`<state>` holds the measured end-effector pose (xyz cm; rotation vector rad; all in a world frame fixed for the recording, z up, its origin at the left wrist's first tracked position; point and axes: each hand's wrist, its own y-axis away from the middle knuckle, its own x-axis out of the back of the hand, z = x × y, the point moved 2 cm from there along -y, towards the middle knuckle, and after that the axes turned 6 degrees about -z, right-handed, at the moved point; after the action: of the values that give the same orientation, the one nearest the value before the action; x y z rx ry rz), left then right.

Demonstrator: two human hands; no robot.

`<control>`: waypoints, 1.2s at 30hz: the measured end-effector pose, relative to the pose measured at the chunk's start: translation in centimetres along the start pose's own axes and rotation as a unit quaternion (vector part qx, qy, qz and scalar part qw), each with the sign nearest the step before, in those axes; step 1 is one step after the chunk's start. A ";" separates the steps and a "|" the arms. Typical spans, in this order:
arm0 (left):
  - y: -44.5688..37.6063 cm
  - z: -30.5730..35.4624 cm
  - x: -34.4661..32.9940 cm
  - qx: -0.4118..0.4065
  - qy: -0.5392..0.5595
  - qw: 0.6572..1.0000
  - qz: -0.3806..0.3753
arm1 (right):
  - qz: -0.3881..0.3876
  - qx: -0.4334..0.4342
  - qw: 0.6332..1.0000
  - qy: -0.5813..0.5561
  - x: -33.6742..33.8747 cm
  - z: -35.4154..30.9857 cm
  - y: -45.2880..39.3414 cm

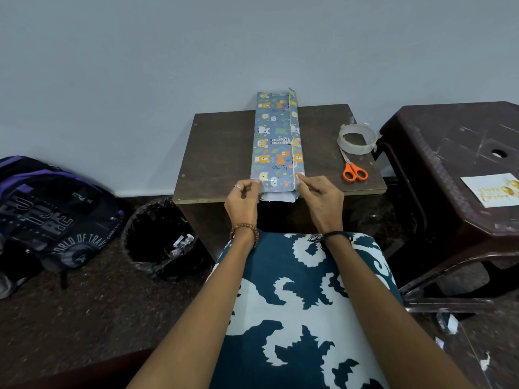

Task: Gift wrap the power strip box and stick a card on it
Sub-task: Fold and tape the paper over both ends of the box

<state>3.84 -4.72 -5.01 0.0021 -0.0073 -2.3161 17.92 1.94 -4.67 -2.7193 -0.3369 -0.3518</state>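
Note:
The long power strip box (276, 141), covered in blue animal-print gift paper, lies lengthwise on a small brown table (222, 153), its far end reaching past the table's back edge. At the near end the paper is open and white shows inside. My left hand (243, 200) pinches the paper at the near left corner. My right hand (320, 197) pinches it at the near right corner. A greeting card (491, 189) with gold lettering lies on the dark plastic stool (449, 153) to the right.
A roll of clear tape (357, 138) and orange-handled scissors (352, 168) lie on the table's right side. A black-lined bin (160, 237) stands on the floor at the left, beside a dark backpack (53, 214). Paper scraps lie on the floor at lower right.

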 end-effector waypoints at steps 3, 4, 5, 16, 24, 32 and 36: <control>-0.2 0.1 0.0 0.005 0.008 1.000 0.004 | 0.006 -0.004 1.000 0.000 0.0 0.2 -0.3; -0.3 0.0 0.0 0.007 0.012 1.000 0.009 | 0.005 -0.005 1.000 0.001 0.0 0.3 -0.4; -0.3 0.0 0.1 0.008 0.015 1.000 0.014 | 0.004 -0.005 1.000 0.000 0.0 0.4 -0.4; -0.8 -0.4 0.1 -0.005 0.043 0.999 0.010 | -0.006 0.013 1.000 0.018 0.0 0.6 -0.6; -0.5 -0.1 0.2 -0.032 0.024 0.999 -0.028 | -0.039 0.028 0.997 0.063 0.4 0.8 -0.8; -0.5 -0.2 0.0 -0.050 -0.013 0.998 -0.024 | -0.055 0.084 0.979 0.176 0.2 0.4 -0.6; -0.8 -0.7 0.0 -0.053 -0.049 0.997 -0.011 | -0.056 0.076 0.978 0.188 0.2 0.3 -0.5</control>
<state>3.27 -4.22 -5.70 -0.1670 0.0664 -2.3329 17.98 2.52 -4.71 -2.4229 -0.3902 -0.8217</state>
